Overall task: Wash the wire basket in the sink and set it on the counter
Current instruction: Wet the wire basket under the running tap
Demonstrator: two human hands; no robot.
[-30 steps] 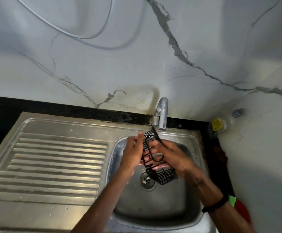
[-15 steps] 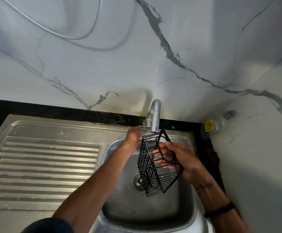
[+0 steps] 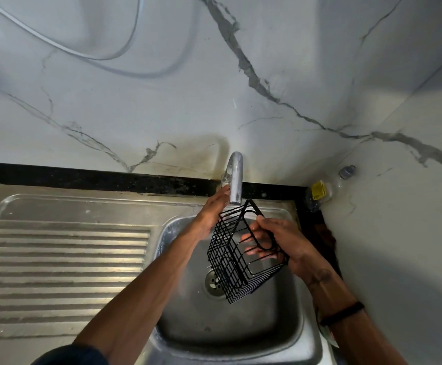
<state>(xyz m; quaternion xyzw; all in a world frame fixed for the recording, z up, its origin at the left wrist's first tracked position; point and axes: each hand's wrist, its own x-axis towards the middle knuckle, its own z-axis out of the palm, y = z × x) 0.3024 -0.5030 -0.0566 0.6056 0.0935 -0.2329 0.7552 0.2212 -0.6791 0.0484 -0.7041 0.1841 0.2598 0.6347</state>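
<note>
My right hand (image 3: 283, 246) grips the wire basket (image 3: 241, 256) by its rim, fingers curled through the wires, tilting it over the sink (image 3: 288, 338) bowl so drips should fall toward the drain (image 3: 212, 283). My left hand (image 3: 214, 209) is up at the tap (image 3: 235, 177) base, far side; its fingers are hidden, so its grip I can't tell.

No text, brand or number can be read. The only label in sight is a yellow one (image 3: 318, 190) on a clear plastic bottle (image 3: 328, 189) lying in the corner, beyond and to the right of the right hand's fingers (image 3: 263, 224); its print is too small and blurred to make out.
</note>
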